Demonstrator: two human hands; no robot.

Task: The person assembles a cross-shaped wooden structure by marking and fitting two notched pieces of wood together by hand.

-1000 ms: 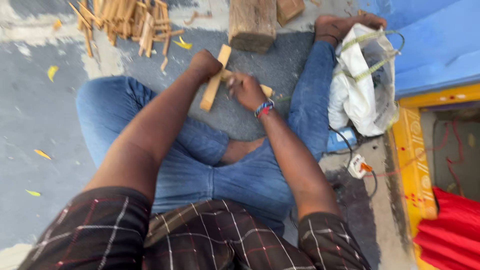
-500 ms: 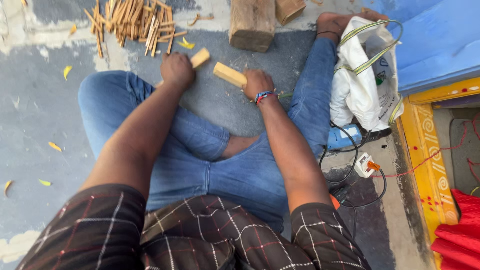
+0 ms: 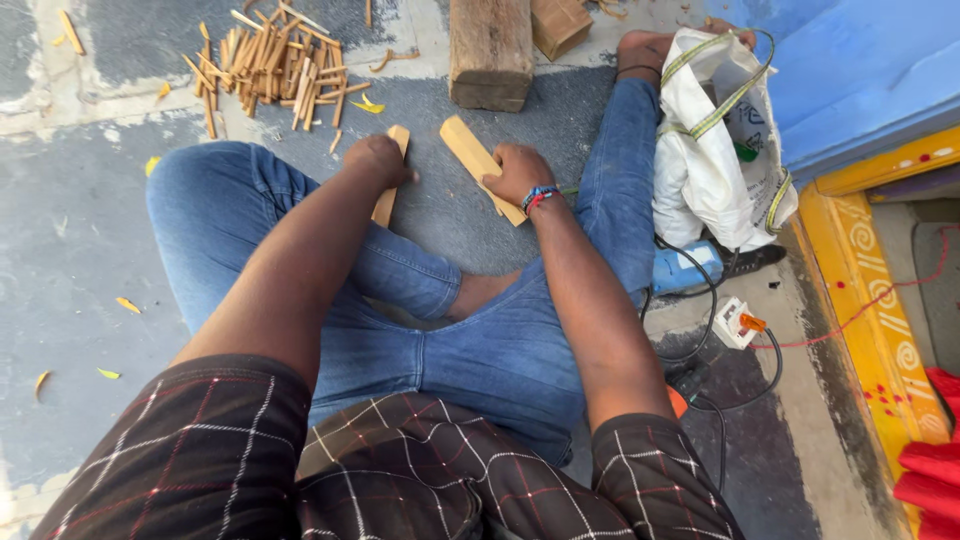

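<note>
Seated on rough grey concrete, we grasp a flat pale wooden slat (image 3: 389,182) in our left hand (image 3: 375,160) and a broader split piece (image 3: 471,152) in our right hand (image 3: 517,170).

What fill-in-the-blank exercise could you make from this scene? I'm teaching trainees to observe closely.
1. Each hand holds a flat piece of ____: the left hand one wooden piece, the right hand a wider one.
2. The pile of sticks lies on the person's ____ side.
3. The white bag lies on the person's ____ side.

Missing words: wood; left; right
</note>
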